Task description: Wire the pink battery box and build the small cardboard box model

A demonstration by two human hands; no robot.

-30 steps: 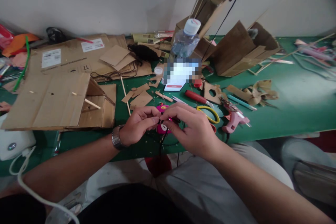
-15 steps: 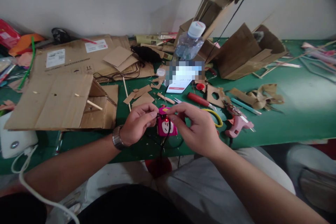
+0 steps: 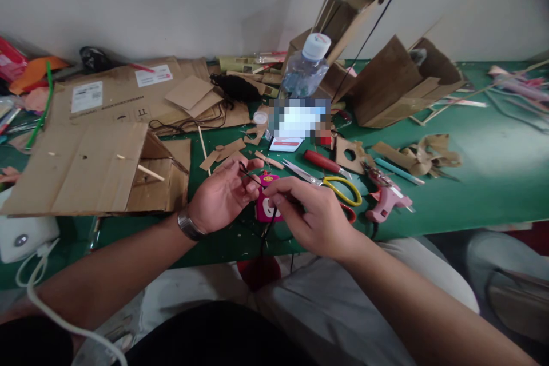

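A thin black cord (image 3: 254, 177) runs between my two hands, its loose part hanging down towards the table edge. My left hand (image 3: 223, 194) is turned palm up with curled fingers, and the cord bends around its fingertips. Thumb and index finger of my right hand (image 3: 315, 214) pinch the cord. Directly below lies a magenta power socket block (image 3: 263, 213), partly covered by my right fingers. Just right of it are scissors (image 3: 341, 190) with yellow and red handles, partly hidden by my right hand.
Left stands a cardboard structure (image 3: 81, 168) with a stick through it. A bottle (image 3: 304, 74) and phone (image 3: 285, 144) are behind my hands. A red-handled tool (image 3: 321, 160), pink glue gun (image 3: 390, 197) and open cardboard box (image 3: 381, 91) lie right. Cardboard scraps (image 3: 229, 148) litter the green table (image 3: 493, 183).
My left hand has rolled palm up and its fingers have loosened, drawing the cord out to the left. My right hand has shifted slightly left and down, still pinching the cord; the scissors show more.
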